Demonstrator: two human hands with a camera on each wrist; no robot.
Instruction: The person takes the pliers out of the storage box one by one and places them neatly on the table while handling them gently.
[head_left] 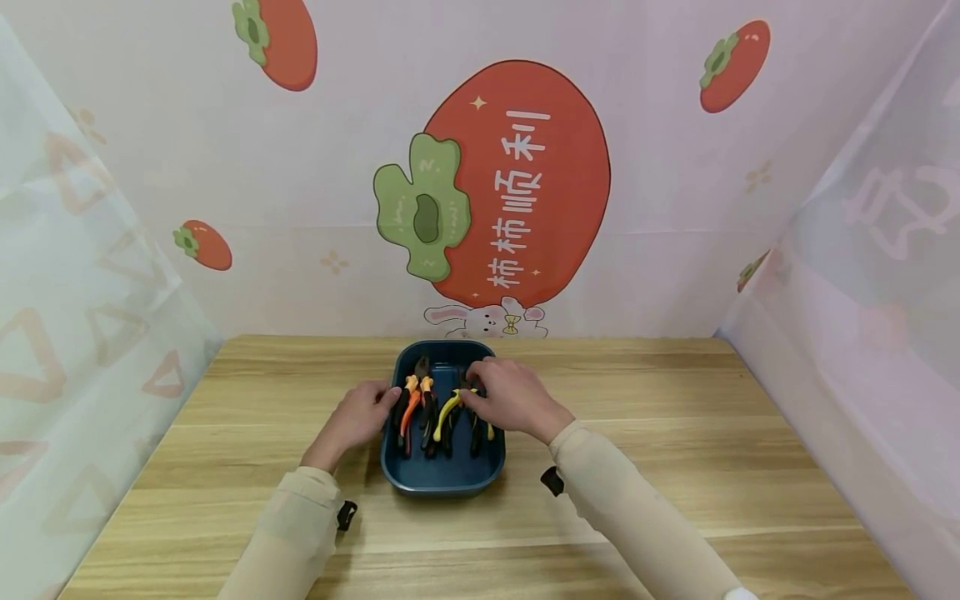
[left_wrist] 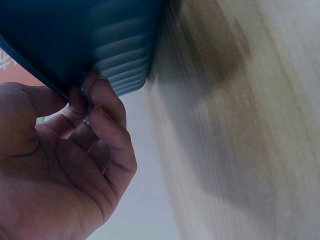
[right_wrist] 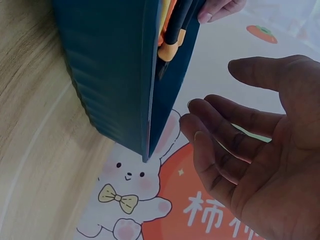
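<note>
A dark blue plastic bin (head_left: 442, 486) stands on the wooden table, with several pliers lying inside. On its left side are pliers with orange and black handles (head_left: 409, 414); on its right, pliers with yellow and black handles (head_left: 447, 413). My left hand (head_left: 362, 412) grips the bin's left rim, the thumb over the edge and the fingers curled against the outer wall (left_wrist: 120, 55). Over the right side, my right hand (head_left: 517, 398) hovers by the yellow-handled pliers. In the right wrist view its fingers are loosely bent, with nothing between them and the thumb.
The wooden table (head_left: 645, 433) extends on both sides of the bin. Behind it rises a backdrop (head_left: 660, 275) printed with persimmons and a rabbit. Pale patterned sheets (head_left: 82, 317) hang at both sides. A small black clip (head_left: 552, 481) shows near the right sleeve.
</note>
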